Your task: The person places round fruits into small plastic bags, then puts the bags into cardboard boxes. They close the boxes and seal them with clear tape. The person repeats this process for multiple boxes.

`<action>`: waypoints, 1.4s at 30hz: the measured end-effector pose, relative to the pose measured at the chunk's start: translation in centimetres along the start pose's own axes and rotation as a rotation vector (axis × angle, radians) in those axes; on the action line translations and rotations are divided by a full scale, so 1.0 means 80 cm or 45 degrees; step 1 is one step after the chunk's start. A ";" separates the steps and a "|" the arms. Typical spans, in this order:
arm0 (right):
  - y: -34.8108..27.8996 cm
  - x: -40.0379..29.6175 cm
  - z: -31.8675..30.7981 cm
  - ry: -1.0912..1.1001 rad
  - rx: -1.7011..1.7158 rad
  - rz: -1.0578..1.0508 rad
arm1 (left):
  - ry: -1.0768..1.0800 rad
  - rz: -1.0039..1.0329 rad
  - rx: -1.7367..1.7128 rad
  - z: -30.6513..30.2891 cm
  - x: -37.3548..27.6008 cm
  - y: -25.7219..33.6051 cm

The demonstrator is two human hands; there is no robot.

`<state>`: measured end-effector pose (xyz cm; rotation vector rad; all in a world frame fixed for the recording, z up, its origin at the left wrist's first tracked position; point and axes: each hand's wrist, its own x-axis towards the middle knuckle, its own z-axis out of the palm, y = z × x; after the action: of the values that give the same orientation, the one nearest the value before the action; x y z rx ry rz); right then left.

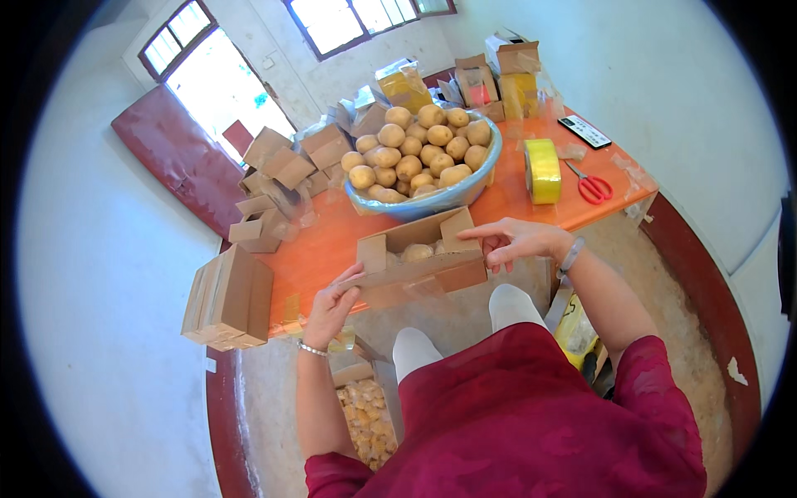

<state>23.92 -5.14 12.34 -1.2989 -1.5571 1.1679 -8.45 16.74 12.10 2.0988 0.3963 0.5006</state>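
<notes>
A cardboard box [423,272] with its top flaps up lies at the table's near edge, partly overhanging it. Inside it are a few potatoes [417,252], some of them under clear plastic. My left hand [333,305] grips the box's left end, thumb on its near flap. At the right end, my right hand [514,243] touches the box, with the index finger stretched over the end flap and the thumb below. Just behind the box, a light blue basin [429,202] lined with plastic holds a heap of potatoes [409,168].
On the orange table [305,227] are a yellow tape roll [545,171], red-handled scissors [594,188] and a phone [584,132]. Open cartons [261,227] line the left and back. Closed boxes [227,299] stand at the left corner. A carton of small packets [367,411] is on the floor.
</notes>
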 end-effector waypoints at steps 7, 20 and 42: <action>0.006 0.010 0.021 0.310 0.014 0.115 | 0.174 -0.140 0.038 0.011 0.004 0.009; 0.001 0.009 0.055 0.652 -0.067 0.042 | 0.395 -0.092 -0.034 0.024 0.017 -0.008; 0.008 0.011 0.058 0.651 0.058 0.035 | 0.463 -0.522 -0.480 0.067 0.013 -0.020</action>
<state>19.54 -5.02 10.46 -1.4515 -1.1347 0.7954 -5.06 14.22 8.29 1.5099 0.8507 0.6528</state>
